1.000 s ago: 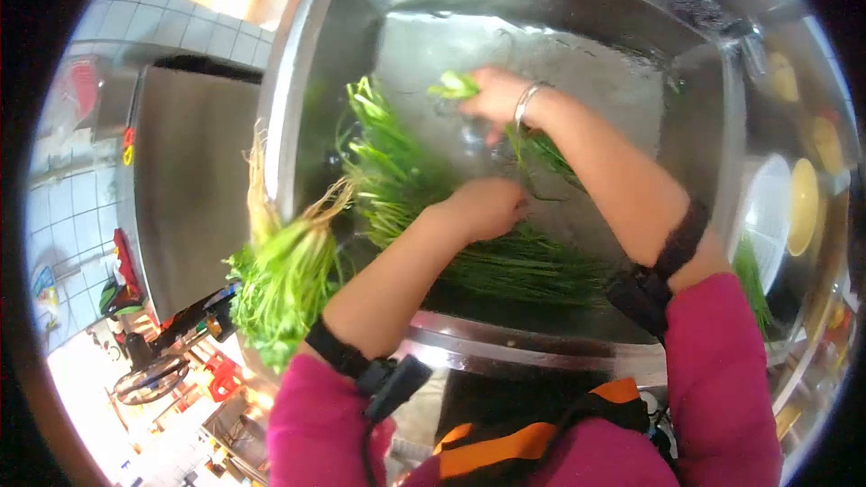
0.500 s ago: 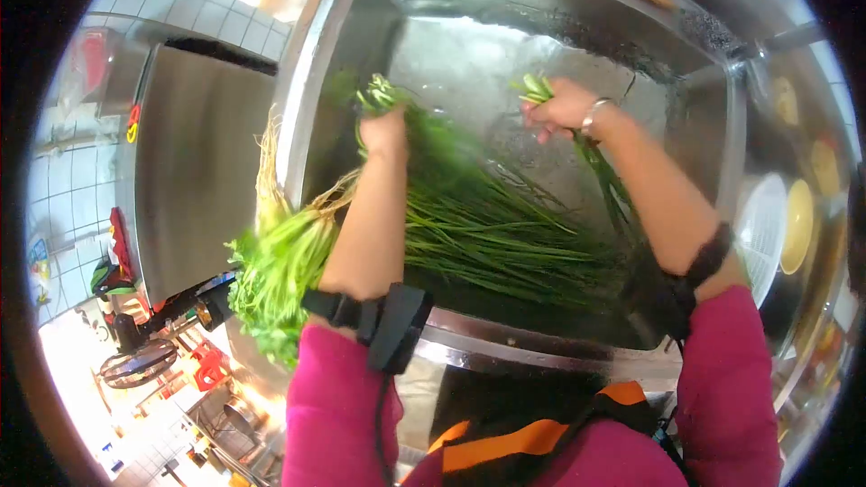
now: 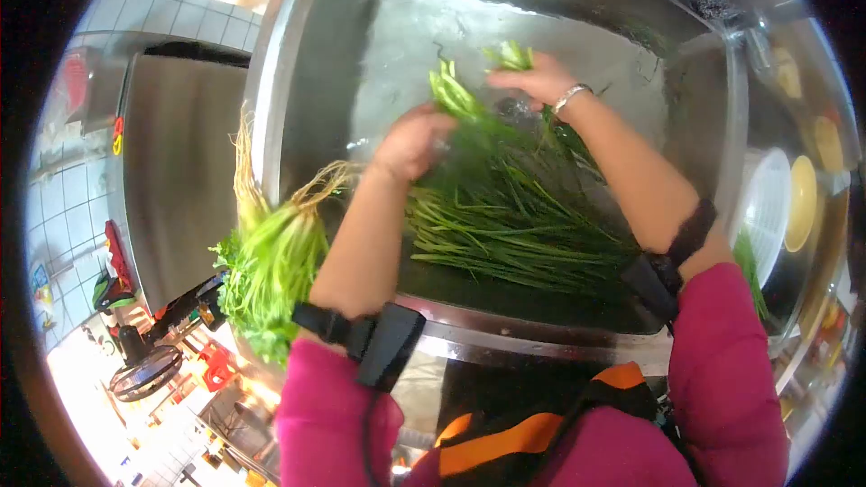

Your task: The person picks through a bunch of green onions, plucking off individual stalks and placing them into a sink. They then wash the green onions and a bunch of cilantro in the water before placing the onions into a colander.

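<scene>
Left hand (image 3: 418, 142) pinches green stems (image 3: 454, 96), right hand (image 3: 539, 81) another bunch (image 3: 511, 56); slackening either grip could scatter them in the sink (image 3: 269, 81).

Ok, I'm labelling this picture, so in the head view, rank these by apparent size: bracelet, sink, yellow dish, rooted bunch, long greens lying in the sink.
Largest to smallest:
1. Sink
2. Rooted bunch and long greens: too alike to rank
3. Yellow dish
4. Bracelet

Kitchen: steel sink (image 3: 329, 63), leafy greens (image 3: 514, 234), tiled wall (image 3: 194, 22).
</scene>
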